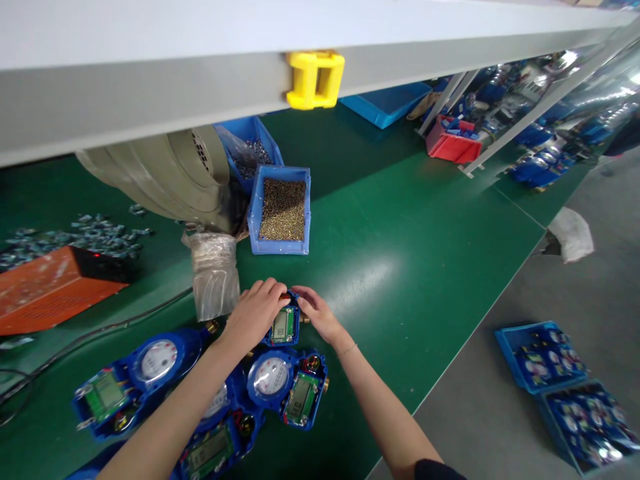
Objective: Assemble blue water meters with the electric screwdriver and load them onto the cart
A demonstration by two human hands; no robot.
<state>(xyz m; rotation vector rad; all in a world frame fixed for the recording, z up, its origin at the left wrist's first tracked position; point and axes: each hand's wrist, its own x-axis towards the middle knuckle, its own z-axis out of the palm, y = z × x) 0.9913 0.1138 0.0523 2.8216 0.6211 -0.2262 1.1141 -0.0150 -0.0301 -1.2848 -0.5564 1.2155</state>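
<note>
A blue water meter [283, 325] with a green circuit board and a small display lies in front of me on the green bench. My left hand [257, 310] is closed over its far left side, with the thumb near a small reddish part at the far edge. Curled round its far right corner is my right hand [319, 316]. Fingers and wrist cover part of the housing. Just nearer to me sits another blue meter [273, 379] with a white round dial. Further meters, one with its dial [159, 360] showing, lie under and beside my left forearm.
Beyond my hands stands a blue bin [306, 248] of small brass-coloured parts. A beige blower [165, 177] with a plastic-wrapped nozzle and an orange box [55, 290] are at left. A white shelf [200, 100] crosses above. Crates [517, 370] of meters stand on the floor at right.
</note>
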